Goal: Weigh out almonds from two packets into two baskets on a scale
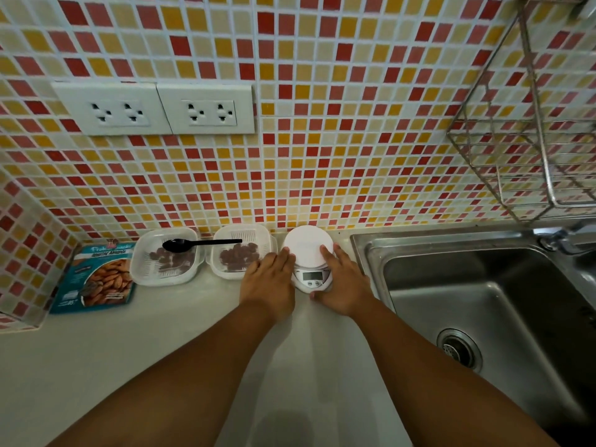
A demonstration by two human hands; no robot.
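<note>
Both sets of fingers lie straight and hold nothing: the left hand (269, 279) and right hand (343, 280) flank the scale (309, 256), touching its sides, its platform bare. Just left on the worktop (161, 333), two baskets (166, 256) (242, 251) already hold almonds, a black spoon (193, 244) across them. One packet (96, 277) lies beyond, so weighing looks done or nearly so.

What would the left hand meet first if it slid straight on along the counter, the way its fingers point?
Probably the tiled wall: the left hand points between the right basket and the scale, though it might brush either one.
</note>
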